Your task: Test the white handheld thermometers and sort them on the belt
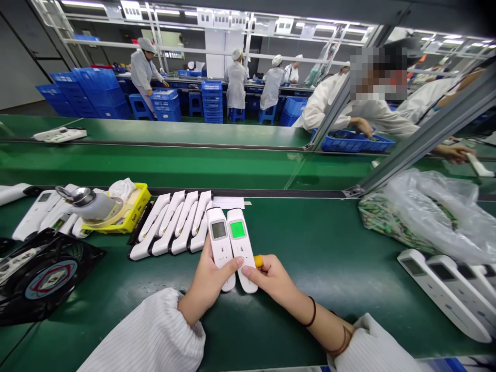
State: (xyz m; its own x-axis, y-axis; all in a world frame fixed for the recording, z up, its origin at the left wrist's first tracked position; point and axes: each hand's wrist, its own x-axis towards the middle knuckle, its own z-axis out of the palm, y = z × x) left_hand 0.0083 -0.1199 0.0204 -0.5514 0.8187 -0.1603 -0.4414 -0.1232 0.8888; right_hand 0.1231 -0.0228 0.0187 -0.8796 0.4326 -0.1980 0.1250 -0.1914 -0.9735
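Note:
Two white infrared thermometers are held side by side above the green bench. My left hand [211, 271] is closed around the left thermometer [221, 253], whose screen is dark grey. The right thermometer [243, 253] has a screen lit bright green, and my right hand [269, 279] grips its lower part with the thumb on its front. Something yellow [258, 261], perhaps a finger cover, shows at a finger of that hand. Just behind to the left, a row of several more white thermometers [170, 222] lies on its side.
At left are a black fan [50, 274], a metal flask [87, 201] and a yellow basket [139, 206]. A plastic bag of circuit boards [395, 212] and more thermometers [442, 289] lie right. A slanted metal post [418, 139] rises there. Beyond the green conveyor [194, 165], co-workers are busy.

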